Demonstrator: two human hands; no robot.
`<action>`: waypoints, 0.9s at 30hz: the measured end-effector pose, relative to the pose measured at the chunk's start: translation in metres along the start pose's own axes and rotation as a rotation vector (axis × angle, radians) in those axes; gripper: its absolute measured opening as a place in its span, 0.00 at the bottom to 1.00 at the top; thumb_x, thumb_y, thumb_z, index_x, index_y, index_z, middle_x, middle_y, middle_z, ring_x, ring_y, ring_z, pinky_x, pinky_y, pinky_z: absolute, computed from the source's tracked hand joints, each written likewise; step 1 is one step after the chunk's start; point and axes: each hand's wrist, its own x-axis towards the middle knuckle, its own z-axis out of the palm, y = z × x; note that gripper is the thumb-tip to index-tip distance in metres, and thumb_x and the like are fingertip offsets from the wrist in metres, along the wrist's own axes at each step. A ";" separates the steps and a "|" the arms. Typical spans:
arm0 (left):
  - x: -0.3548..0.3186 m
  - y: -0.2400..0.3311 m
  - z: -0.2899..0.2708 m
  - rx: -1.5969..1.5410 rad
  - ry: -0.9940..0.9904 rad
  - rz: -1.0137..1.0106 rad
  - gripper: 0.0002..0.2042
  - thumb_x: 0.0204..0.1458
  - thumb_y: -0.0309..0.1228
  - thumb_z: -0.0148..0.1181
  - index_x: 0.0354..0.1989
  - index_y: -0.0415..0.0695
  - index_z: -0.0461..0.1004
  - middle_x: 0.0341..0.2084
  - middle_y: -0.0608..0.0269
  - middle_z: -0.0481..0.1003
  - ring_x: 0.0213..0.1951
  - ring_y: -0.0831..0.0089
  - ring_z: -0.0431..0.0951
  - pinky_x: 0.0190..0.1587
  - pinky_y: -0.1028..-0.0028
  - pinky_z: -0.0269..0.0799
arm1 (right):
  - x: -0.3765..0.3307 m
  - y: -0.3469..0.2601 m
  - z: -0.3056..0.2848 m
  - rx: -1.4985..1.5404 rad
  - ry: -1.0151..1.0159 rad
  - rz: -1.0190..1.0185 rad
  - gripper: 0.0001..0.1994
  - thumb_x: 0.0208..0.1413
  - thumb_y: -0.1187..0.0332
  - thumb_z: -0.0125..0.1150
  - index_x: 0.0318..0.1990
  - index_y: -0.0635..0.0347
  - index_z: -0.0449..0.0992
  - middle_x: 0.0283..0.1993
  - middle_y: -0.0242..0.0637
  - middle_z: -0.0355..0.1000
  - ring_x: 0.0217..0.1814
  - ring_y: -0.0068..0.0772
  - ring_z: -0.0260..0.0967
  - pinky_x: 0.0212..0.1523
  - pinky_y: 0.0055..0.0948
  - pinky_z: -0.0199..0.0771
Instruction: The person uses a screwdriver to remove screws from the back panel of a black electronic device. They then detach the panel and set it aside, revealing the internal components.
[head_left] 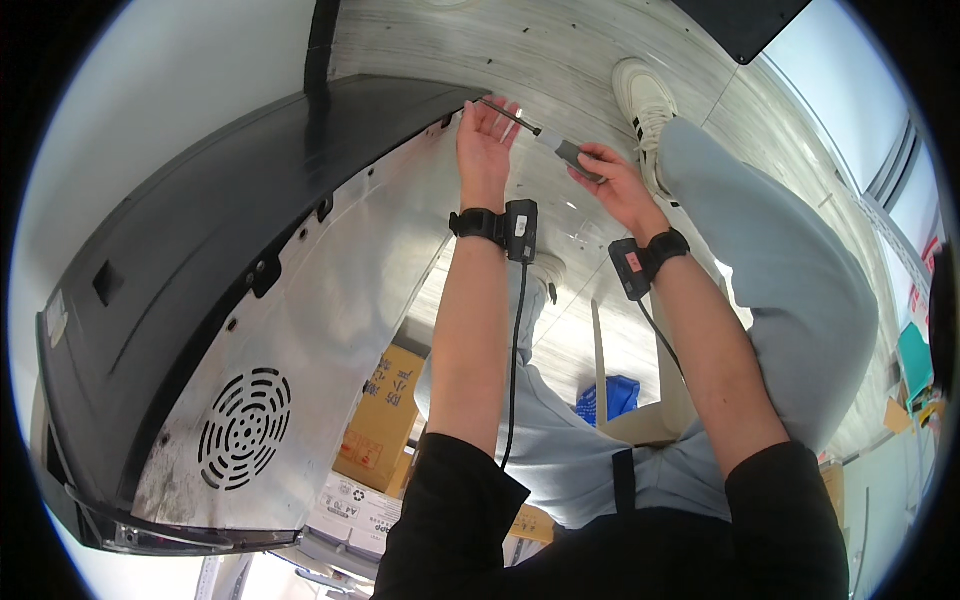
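My right hand [620,190] is closed round the grey handle of a screwdriver [570,155]. Its thin dark shaft runs up and to the left, across the fingers of my left hand [487,145]. That hand is palm up, with the thumb apart from the raised fingers, beside the far corner of a large metal casing. The casing has a black curved cover [250,180] and a bare silver panel [320,300] with a round slotted vent. The shaft's tip is near that corner; whether it sits on a screw is too small to tell.
Below the panel are a brown cardboard box [385,410] and a white printed carton [350,510]. A blue plastic bag [615,397] lies near a low stool [640,425] between my legs. My shoe [645,100] rests on the pale floor. Cables hang from both wrist devices.
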 end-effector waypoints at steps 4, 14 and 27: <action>-0.021 -0.008 0.008 0.298 -0.001 -0.014 0.13 0.57 0.34 0.44 0.43 0.36 0.62 0.36 0.52 0.70 0.42 0.58 0.73 0.45 0.60 0.71 | -0.014 0.010 -0.005 -0.105 -0.011 0.144 0.12 0.51 0.69 0.57 0.43 0.58 0.68 0.44 0.31 0.66 0.50 0.28 0.64 0.51 0.31 0.66; -0.120 0.030 -0.044 0.598 0.214 0.041 0.10 0.59 0.30 0.39 0.46 0.39 0.59 0.31 0.53 0.74 0.31 0.66 0.76 0.35 0.69 0.73 | 0.050 0.017 0.074 -0.659 0.014 0.087 0.16 0.49 0.56 0.57 0.40 0.57 0.73 0.39 0.30 0.71 0.40 0.21 0.67 0.40 0.21 0.65; -0.195 0.078 -0.028 0.398 0.093 0.014 0.23 0.58 0.25 0.38 0.62 0.42 0.43 0.31 0.45 0.73 0.40 0.55 0.75 0.45 0.63 0.72 | 0.107 0.012 0.135 -0.592 0.028 0.188 0.11 0.47 0.66 0.55 0.34 0.65 0.72 0.34 0.36 0.70 0.33 0.26 0.70 0.26 0.19 0.66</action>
